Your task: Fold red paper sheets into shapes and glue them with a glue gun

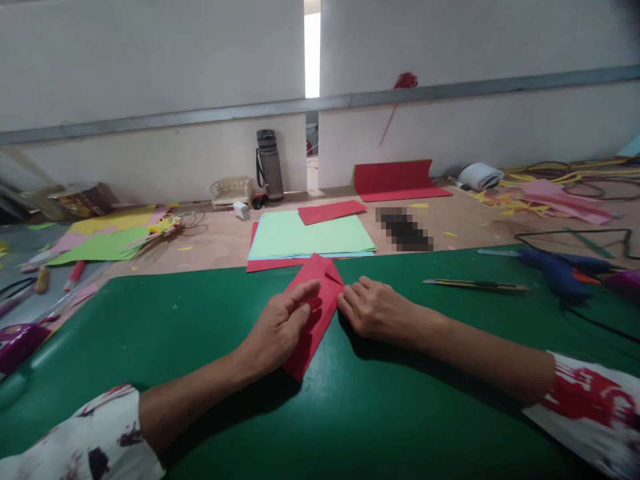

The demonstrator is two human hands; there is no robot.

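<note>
A folded piece of red paper (320,307) lies slantwise on the green cutting mat (200,313), with a flap creased near its upper right corner. Across its left part rests my left hand (280,327), thumb and forefinger stretched out and apart; the undersides of its fingers are hidden. My right hand (373,310) is closed, its curled fingertips pinching the paper's right edge by the creased corner. Right of that hand, a craft knife (475,285) lies on the mat.
Behind the mat sit stacked pale green sheets (310,237) with a red strip (333,212) on top. A dark bottle (271,167) stands against the wall. Blue glue gun (560,270) and cables lie at right; coloured paper (105,243) and a purple tool (23,343) at left.
</note>
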